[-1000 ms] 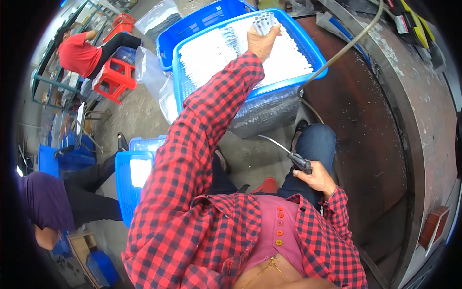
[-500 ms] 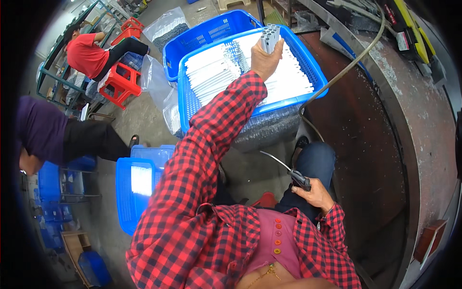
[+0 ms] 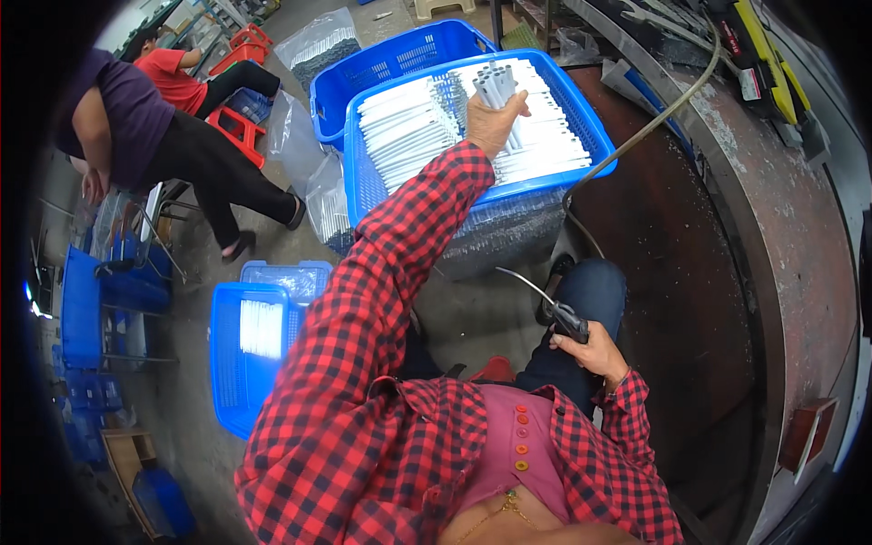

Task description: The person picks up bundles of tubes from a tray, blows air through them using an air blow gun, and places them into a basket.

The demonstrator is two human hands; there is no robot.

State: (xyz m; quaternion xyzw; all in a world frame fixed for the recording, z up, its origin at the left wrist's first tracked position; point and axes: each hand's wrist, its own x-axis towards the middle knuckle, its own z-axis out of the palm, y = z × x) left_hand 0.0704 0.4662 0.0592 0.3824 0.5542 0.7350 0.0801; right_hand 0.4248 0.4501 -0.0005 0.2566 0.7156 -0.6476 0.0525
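While the left hand [image 3: 490, 127] is curled firmly round a bundle of slim, greyish-white tubes [image 3: 496, 86], hollow round ends up, over a blue basket [image 3: 371, 173] of white sticks [image 3: 404, 127], I see the right hand [image 3: 597, 351] wrapped about a black-handled tool [image 3: 570, 322] with a thin, curved metal tip

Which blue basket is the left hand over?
The large basket heaped with white tubes: the left hand grips a bundle over it; no hand is over the others.
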